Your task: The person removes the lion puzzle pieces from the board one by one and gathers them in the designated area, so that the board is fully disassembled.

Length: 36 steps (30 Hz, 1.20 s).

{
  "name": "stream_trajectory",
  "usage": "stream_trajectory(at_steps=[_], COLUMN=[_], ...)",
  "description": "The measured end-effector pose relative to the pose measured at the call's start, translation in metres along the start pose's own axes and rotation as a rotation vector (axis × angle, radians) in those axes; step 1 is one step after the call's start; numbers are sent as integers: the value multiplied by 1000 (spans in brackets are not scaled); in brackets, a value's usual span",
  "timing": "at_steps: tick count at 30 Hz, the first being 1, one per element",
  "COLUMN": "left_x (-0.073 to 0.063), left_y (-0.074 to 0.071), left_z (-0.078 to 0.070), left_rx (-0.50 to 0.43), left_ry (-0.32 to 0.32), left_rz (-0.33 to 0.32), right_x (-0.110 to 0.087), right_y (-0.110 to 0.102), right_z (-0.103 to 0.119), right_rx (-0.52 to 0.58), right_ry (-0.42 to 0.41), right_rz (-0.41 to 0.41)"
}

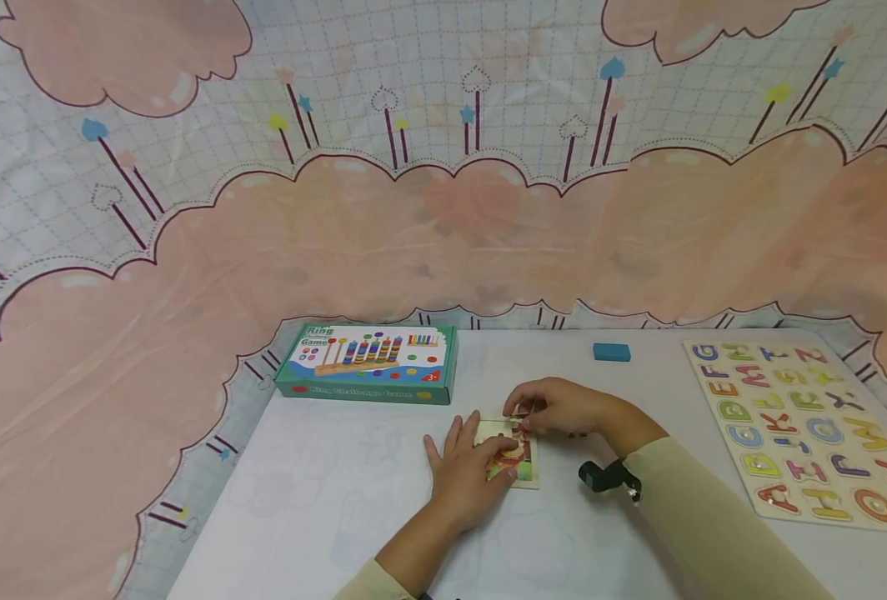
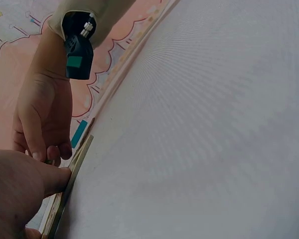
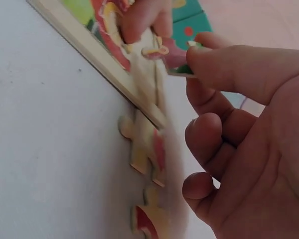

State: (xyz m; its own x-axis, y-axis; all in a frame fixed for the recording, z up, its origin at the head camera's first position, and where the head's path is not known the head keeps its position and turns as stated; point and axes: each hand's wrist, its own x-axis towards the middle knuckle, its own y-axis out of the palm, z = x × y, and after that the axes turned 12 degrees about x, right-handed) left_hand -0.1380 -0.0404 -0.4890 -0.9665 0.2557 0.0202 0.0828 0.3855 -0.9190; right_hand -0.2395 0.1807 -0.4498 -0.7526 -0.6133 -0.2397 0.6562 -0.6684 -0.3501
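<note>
A small wooden jigsaw board (image 1: 528,482) with a red and green picture lies on the white table. My left hand (image 1: 460,479) rests on it with fingers spread, holding down its left side and middle. At the board's top edge, my right hand (image 1: 563,407) pinches a jigsaw piece (image 3: 175,55) between thumb and index finger; the piece shows pink and green in the right wrist view. Two loose jigsaw pieces (image 3: 141,152) lie beside the board's frame, beneath the right hand. From the left wrist, the board's edge (image 2: 65,199) appears side-on under the left thumb.
A green ring game box (image 1: 368,392) lies behind and left of the board. At the back is a blue block (image 1: 612,352). An alphabet board (image 1: 714,433) with coloured letters covers the table's right side. A patterned cloth (image 1: 443,250) hangs behind the table.
</note>
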Motion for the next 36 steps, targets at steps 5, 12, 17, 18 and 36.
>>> stream_trajectory(at_steps=[5, 12, 17, 18, 36], left_x=[0, 0, 0, 0, 1], left_y=[1, 1, 1, 1, 6], left_z=[0, 0, -1, -1, -1], left_rx=[-6, -7, -6, -8, -4], left_ry=[-10, -19, -26, -27, -47], left_rz=[13, 16, 18, 17, 12], right_x=[-7, -17, -27, -29, -69], right_y=[-7, -16, -23, -24, -48], right_z=[-2, -10, -18, -20, -31], right_rx=[78, 137, 166, 168, 52], right_ry=[54, 65, 38, 38, 21], right_rz=[-18, -38, -43, -49, -139])
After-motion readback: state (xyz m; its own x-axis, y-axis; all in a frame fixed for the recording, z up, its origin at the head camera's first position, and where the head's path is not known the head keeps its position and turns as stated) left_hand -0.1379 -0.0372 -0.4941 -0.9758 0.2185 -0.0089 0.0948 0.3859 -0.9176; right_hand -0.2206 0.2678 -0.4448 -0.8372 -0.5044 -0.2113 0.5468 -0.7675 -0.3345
